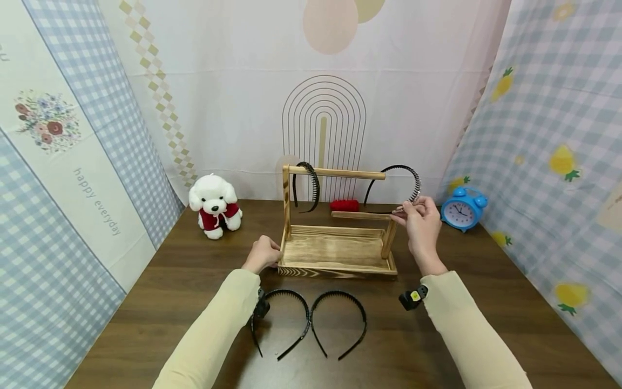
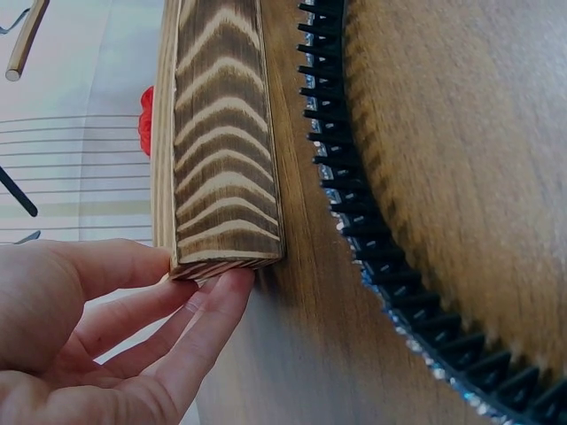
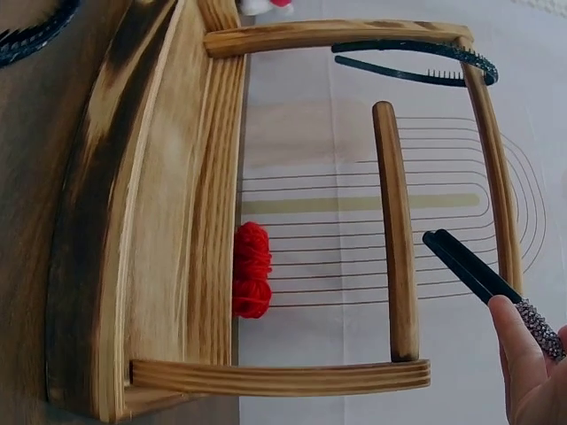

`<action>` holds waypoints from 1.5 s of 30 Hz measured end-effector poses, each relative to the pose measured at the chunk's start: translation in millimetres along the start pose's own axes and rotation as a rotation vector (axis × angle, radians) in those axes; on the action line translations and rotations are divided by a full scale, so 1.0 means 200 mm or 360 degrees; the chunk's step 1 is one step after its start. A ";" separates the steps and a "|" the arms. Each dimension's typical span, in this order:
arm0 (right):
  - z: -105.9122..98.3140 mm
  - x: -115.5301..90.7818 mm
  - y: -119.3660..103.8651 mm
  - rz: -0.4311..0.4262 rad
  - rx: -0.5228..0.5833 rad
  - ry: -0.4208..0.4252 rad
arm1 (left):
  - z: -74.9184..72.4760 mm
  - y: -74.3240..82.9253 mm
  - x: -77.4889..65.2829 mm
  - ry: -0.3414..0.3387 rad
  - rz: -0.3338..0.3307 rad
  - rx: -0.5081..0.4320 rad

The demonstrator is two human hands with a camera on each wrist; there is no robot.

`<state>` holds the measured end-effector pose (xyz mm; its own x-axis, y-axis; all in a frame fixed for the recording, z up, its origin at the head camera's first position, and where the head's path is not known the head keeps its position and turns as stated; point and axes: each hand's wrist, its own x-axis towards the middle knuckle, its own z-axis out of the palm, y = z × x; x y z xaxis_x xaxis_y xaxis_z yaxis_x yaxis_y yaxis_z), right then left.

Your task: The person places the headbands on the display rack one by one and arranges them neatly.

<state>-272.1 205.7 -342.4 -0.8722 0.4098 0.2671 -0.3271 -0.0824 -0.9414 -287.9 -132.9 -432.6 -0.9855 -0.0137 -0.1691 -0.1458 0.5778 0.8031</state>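
Observation:
A wooden headband rack with a tray base and two horizontal bars stands at mid-table. My left hand holds the front left corner of its base, fingertips against the end in the left wrist view. In my right hand a black toothed headband is pinched, its outer side glittering in the right wrist view. That headband is beside the free right end of the upper bar. Another black headband hangs near this bar's left end. Two more, a left headband and a right headband, lie in front.
Behind the rack lies a bundle of red yarn. A white plush dog sits at the back left, and a blue alarm clock stands at the right. Patterned cloths hang along the table's back and sides.

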 end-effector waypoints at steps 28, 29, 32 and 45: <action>0.16 0.00 0.03 -0.0029 -0.0079 -0.0034 | -0.01 0.00 0.00 -0.0012 0.0014 0.0013; 0.16 0.00 0.03 -0.0025 -0.0073 -0.0032 | -0.01 0.00 0.00 -0.0012 0.0012 0.0015; 0.18 0.00 0.04 -0.0022 -0.0051 -0.0034 | -0.01 0.00 0.00 -0.0016 0.0010 0.0023; 0.24 0.00 0.05 -0.0028 -0.0096 -0.0077 | 0.00 -0.01 0.02 0.0013 -0.0010 0.0022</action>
<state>-292.8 162.2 -341.9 -0.8835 0.3662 0.2922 -0.3214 -0.0200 -0.9467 -291.0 -133.3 -434.5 -0.9853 -0.0239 -0.1693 -0.1508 0.5888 0.7941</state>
